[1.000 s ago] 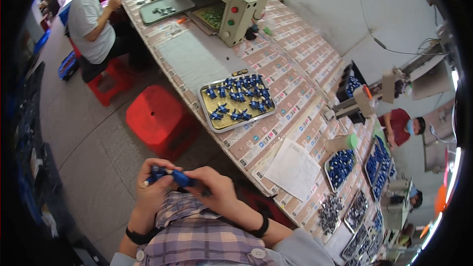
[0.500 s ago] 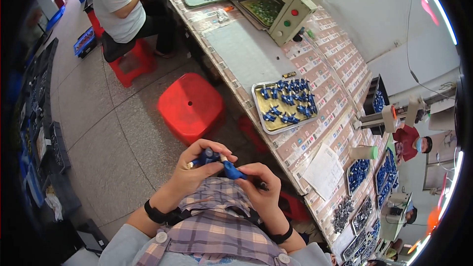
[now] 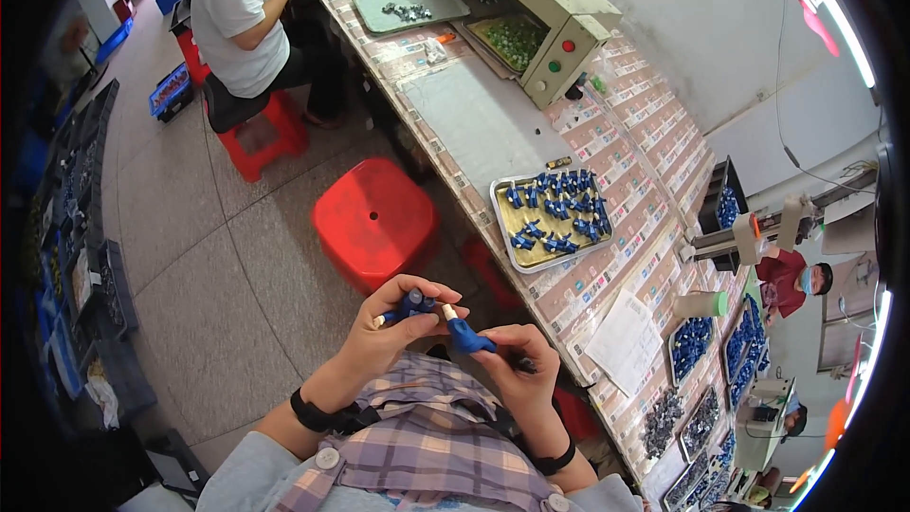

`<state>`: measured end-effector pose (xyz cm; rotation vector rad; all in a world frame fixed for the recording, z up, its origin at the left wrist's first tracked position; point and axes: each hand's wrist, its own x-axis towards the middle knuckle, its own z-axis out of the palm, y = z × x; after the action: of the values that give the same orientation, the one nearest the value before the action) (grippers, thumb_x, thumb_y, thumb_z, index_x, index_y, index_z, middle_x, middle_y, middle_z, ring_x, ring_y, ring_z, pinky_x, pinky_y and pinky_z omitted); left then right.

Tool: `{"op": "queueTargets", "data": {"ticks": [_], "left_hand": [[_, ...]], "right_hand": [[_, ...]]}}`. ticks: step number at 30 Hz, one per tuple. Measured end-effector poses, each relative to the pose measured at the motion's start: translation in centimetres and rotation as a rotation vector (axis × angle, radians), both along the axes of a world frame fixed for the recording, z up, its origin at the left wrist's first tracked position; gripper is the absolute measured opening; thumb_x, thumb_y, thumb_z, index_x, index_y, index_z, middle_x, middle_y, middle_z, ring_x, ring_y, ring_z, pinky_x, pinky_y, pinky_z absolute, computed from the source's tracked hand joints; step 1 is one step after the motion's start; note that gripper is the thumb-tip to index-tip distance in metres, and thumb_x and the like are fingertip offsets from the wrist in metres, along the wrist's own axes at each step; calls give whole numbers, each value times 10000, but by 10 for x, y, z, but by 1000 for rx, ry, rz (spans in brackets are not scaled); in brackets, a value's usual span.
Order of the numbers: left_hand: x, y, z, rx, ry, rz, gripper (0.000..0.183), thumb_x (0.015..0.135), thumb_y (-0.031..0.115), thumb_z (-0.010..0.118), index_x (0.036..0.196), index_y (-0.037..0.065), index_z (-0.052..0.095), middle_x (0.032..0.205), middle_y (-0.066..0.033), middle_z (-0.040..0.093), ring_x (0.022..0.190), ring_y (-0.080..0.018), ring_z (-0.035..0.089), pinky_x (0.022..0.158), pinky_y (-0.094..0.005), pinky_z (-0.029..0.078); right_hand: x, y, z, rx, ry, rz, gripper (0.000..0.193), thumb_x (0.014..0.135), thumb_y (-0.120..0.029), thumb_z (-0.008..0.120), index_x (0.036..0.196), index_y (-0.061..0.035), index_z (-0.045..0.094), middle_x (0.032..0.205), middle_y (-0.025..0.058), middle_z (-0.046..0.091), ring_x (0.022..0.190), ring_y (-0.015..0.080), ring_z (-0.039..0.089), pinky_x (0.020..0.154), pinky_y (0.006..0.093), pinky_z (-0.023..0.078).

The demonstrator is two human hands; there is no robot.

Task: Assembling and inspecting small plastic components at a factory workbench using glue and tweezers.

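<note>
My left hand (image 3: 381, 330) is closed around small dark-blue plastic fittings (image 3: 414, 302) with pale tips; the fingers partly hide them, so their number cannot be told. Pinched between the fingertips of my right hand (image 3: 527, 370) is a blue plastic fitting (image 3: 466, 337), tilted, its cream-coloured end pointing up toward my left fingers. That end shows beside the left fingertips; whether it touches them is unclear. A small black piece (image 3: 524, 365) also shows within my right fingers. Both hands are above my lap, in front of a plaid apron (image 3: 417, 422).
On the bench at right sits a metal tray (image 3: 500, 213) of similar blue fittings. A beige machine (image 3: 578, 52) and a grey-green tray (image 3: 379, 24) stand farther off. Ahead is a red stool (image 3: 373, 218). A seated person (image 3: 232, 24) works at far left. Papers (image 3: 621, 341) lie at the bench edge.
My right hand has drawn its blue fitting slightly away to the right, and the pale end now shows more plainly. The view has shifted a little.
</note>
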<state>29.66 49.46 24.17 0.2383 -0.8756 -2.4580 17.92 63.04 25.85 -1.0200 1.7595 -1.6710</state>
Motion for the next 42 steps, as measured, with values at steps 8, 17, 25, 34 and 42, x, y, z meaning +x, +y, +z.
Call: {"op": "queueTargets", "data": {"ticks": [8,17,25,34,42], "left_hand": [[-5,-9,1,95,-206,23,206,819,88,521,1015,58,463,939,-108,568,859,-248,616,683,-339,550],[-39,-37,-11,110,-224,52,165,822,76,483,971,51,420,813,-139,577,715,-255,637,577,-320,564],[-91,-84,-27,64,-211,112,150,823,60,466,956,50,397,716,-132,555,600,-233,617,505,-313,546],[-181,-105,-33,52,-257,79,128,812,40,466,920,84,415,688,-85,532,530,-169,566,451,-269,486],[-198,-132,-50,-29,-379,136,138,816,51,482,931,97,422,689,-21,452,471,-69,443,372,-172,365]], "right_hand": [[-3,5,8,57,-166,-218,152,742,-24,657,869,-22,574,673,-33,539,570,2,437,508,148,332],[-68,-11,-25,57,-263,-358,131,784,-62,625,884,-17,554,703,-19,560,578,13,448,504,146,327],[-194,-70,-76,11,-530,-431,150,802,-96,600,918,-21,541,705,49,594,486,36,449,413,166,302],[-292,-119,-141,227,-307,-331,202,754,-130,637,914,-31,562,685,26,576,510,62,463,438,188,355],[-290,-202,-179,529,186,-213,220,699,-154,595,899,-71,558,911,145,586,839,319,570,690,400,450]]}}
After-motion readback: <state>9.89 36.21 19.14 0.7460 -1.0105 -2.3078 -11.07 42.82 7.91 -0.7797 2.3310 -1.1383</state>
